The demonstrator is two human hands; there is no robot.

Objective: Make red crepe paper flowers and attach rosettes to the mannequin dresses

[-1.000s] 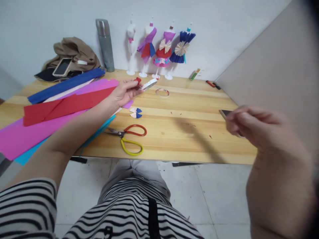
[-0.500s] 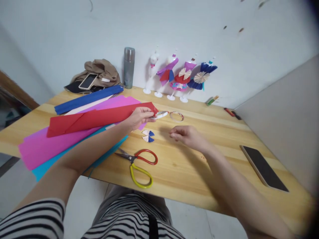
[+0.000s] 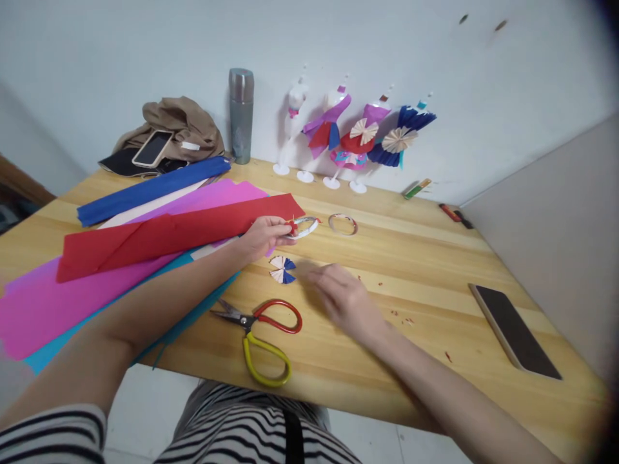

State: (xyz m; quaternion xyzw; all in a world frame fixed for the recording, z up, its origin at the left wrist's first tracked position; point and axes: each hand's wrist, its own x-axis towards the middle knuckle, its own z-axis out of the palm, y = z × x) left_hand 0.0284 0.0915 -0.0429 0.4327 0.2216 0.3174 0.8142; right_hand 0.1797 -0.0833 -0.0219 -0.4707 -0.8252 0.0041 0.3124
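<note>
My left hand (image 3: pixel 268 237) pinches a white ring like a roll of tape (image 3: pixel 309 227), along with a small red piece (image 3: pixel 291 227) at the fingertips. Just to the right of it, a second thin ring (image 3: pixel 343 224) lies on the table. My right hand (image 3: pixel 338 296) is low over the wood with its fingers drawn together; the fingertips are blurred, and whatever they hold is hidden. Close to those fingertips lies a pleated cream and blue paper rosette (image 3: pixel 276 270). Scissors (image 3: pixel 247 321) with one red and one yellow handle rest nearer the front edge, blades slightly apart.
Red paper (image 3: pixel 120 241), pink paper (image 3: pixel 53 309) and blue paper (image 3: pixel 149 190) overlap at left. Small dressed stands (image 3: pixel 358 145) line the wall beside a flask (image 3: pixel 240 116). A cap and brown cloth (image 3: pixel 184 122) bear a phone (image 3: pixel 152 148). A tablet (image 3: pixel 515 328) lies at right, near red scraps (image 3: pixel 395 314).
My right hand has moved left and toward me, beside the rosette. My left hand keeps its hold on the ring, and the red piece now shows at its fingers. The view has shifted slightly.
</note>
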